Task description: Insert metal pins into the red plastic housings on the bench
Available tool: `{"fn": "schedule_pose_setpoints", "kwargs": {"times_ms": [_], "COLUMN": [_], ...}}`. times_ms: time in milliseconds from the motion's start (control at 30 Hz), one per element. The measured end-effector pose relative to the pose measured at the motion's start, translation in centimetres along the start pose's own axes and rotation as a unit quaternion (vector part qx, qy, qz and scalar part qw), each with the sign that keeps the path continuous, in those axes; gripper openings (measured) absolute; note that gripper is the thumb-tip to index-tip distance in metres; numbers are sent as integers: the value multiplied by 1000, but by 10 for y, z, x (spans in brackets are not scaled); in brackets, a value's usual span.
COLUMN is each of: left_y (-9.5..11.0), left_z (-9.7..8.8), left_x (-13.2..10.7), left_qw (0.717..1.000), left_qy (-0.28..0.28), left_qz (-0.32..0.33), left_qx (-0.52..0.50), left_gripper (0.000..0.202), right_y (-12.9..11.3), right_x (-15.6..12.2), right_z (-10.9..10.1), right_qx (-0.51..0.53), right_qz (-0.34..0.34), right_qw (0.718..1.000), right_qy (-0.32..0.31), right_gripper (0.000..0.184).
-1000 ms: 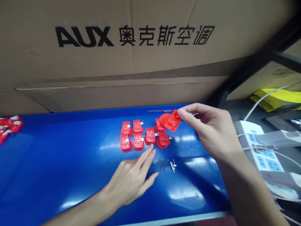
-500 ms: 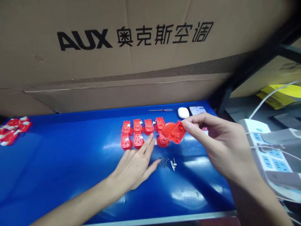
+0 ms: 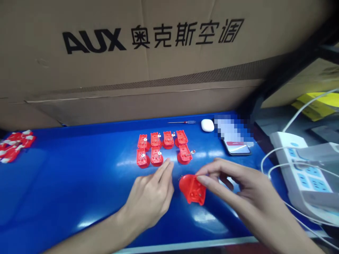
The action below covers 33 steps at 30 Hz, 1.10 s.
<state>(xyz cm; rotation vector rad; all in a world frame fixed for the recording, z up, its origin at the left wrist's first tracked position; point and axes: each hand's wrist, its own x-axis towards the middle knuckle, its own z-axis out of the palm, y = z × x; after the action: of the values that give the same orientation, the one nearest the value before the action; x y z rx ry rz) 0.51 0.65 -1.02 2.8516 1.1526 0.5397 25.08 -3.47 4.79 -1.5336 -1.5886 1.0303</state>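
My right hand (image 3: 238,190) pinches a red plastic housing (image 3: 197,190) by its upper edge, thumb on top. The housing is tilted, its hollow side with small posts facing me, low over the blue table (image 3: 87,176). My left hand (image 3: 150,197) is closed left of it, index and middle fingers together. Its thumb is hidden, so what it may hold cannot be made out. Beyond my hands, several similar red housings (image 3: 156,155) stand in two rows, most with a small white-tipped metal piece sticking up. A screw end (image 3: 181,177) shows behind the held housing.
A thin screwdriver (image 3: 182,122), a white rounded case (image 3: 207,125) and a phone (image 3: 238,148) lie at the back right. Red-and-white parts (image 3: 16,144) are piled far left. A power strip (image 3: 304,173) with white cables borders the right; a large cardboard box (image 3: 148,70) forms the back.
My right hand has lowered the red housing toward me and turned it, covering the loose screws and small metal pieces. My left hand's fingers have drawn together. More of the phone shows.
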Motion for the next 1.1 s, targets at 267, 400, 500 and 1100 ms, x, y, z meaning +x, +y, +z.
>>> {"fn": "schedule_pose_setpoints", "kwargs": {"times_ms": [267,400,500,1100], "left_y": [-10,-15,-16,-11], "left_z": [-5,4,6,3], "left_x": [-10,-16,-22,-27], "left_qw": [977,982,980,978], "left_qy": [148,64,42,-12], "left_qz": [36,-5,-30,-28], "left_qx": [-149,-177,-190,-206], "left_gripper": [71,75,73,75], "right_y": [22,25,34,57], "right_x": [28,39,37,35], "right_z": [45,54,50,6], "right_qx": [21,39,46,-104], "right_qz": [28,14,-13,-25], "right_qw": [993,988,989,985], "right_qy": [-114,-149,-142,-137], "right_gripper": [31,37,37,29]}}
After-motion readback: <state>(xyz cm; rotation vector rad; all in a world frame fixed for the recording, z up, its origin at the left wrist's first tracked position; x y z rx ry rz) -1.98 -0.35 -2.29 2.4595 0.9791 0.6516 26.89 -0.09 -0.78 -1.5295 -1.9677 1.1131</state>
